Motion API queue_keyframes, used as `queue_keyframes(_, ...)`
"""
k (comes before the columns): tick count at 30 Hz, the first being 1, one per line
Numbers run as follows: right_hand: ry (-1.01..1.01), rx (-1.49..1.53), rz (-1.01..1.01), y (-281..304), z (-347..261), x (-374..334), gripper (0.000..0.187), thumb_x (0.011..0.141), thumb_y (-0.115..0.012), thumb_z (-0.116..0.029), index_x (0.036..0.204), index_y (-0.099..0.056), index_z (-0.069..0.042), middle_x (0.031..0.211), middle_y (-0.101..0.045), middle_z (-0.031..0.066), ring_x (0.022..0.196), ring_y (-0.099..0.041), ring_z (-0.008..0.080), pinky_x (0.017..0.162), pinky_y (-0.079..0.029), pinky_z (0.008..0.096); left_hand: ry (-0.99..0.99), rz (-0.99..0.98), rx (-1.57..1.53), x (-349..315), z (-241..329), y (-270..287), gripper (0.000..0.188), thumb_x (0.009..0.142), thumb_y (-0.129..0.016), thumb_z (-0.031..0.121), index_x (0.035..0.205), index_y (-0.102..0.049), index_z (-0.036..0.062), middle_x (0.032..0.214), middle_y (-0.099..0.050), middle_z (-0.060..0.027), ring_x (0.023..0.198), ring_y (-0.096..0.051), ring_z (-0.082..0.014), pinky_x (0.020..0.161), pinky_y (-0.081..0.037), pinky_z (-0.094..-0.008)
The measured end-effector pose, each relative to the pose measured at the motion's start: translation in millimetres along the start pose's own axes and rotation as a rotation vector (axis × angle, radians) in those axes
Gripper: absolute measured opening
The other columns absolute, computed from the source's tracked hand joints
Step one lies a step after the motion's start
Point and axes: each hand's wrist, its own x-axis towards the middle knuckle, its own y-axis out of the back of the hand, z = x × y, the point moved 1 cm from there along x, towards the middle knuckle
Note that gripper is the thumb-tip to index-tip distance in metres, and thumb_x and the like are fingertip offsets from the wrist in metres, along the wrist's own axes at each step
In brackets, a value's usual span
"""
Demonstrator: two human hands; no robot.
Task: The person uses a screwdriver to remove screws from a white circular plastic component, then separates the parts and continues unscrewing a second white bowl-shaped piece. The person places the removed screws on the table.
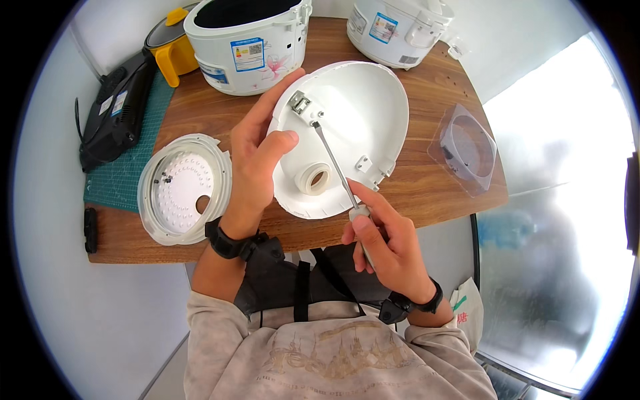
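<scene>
Screwdriver [333, 160] sits in the right hand [387, 243], fingers wrapped round the handle, tip by the metal bracket [299, 102] inside the white lid [363, 117]. Left hand [257, 157] is half curled, gripping the lid's left rim, thumb inside. Lid's over the table [427, 93], between the dotted disc [175, 212] and clear tray [468, 145].

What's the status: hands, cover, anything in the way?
Left hand gripping cover by its edge, inner side up. Right hand on screwdriver, tip near metal bracket. Nothing seen blocking the tip.
</scene>
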Motion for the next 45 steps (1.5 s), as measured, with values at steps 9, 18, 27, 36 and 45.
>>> queue_keyframes(9,0.005,-0.142,0.009,0,-15,-7,0.046,0.105,-0.052,-0.010,0.150,-0.045,-0.003,0.079,-0.068,0.0055,0.052,-0.057,0.0089,0.054,-0.047,0.0238,-0.137,0.007,0.159,-8,3,-7,0.071,0.081,-0.054,0.011,0.149,-0.045,-0.0071,0.139,-0.060,-0.0197,0.122,-0.060,-0.0211,0.106,-0.046,-0.0331)
queue_keyframes(18,-0.002,-0.112,-0.012,-2,-17,-3,0.049,0.103,-0.055,-0.008,0.151,-0.045,-0.001,0.076,-0.066,0.0083,0.056,-0.058,0.0140,0.058,-0.049,0.0281,-0.172,0.027,0.176,-11,6,-7,0.072,0.079,-0.054,0.012,0.148,-0.045,-0.0081,0.137,-0.060,-0.0210,0.119,-0.062,-0.0203,0.102,-0.048,-0.0315)
queue_keyframes(27,0.300,-0.523,0.036,8,-14,6,0.053,0.097,-0.061,-0.004,0.149,-0.049,-0.005,0.075,-0.061,0.0167,0.060,-0.058,0.0322,0.059,-0.048,0.0369,-0.173,0.035,0.157,-8,5,-5,0.071,0.079,-0.052,0.011,0.147,-0.047,-0.0085,0.135,-0.062,-0.0211,0.120,-0.061,-0.0212,0.104,-0.047,-0.0328)
queue_keyframes(36,0.473,-0.963,0.070,23,-23,11,0.062,0.089,-0.065,-0.002,0.149,-0.051,-0.012,0.078,-0.061,0.0082,0.056,-0.057,0.0256,0.049,-0.045,0.0367,-0.108,0.033,0.100,-7,5,-3,0.071,0.079,-0.051,0.011,0.147,-0.048,-0.0079,0.134,-0.063,-0.0198,0.120,-0.061,-0.0210,0.106,-0.045,-0.0331)
queue_keyframes(45,0.486,-1.533,0.121,30,-51,11,0.074,0.077,-0.068,0.006,0.145,-0.059,-0.022,0.075,-0.050,0.0032,0.054,-0.052,0.0182,0.048,-0.041,0.0341,0.046,-0.007,-0.002,-3,7,2,0.070,0.076,-0.050,0.009,0.145,-0.052,-0.0055,0.131,-0.065,-0.0173,0.115,-0.062,-0.0187,0.101,-0.047,-0.0297)
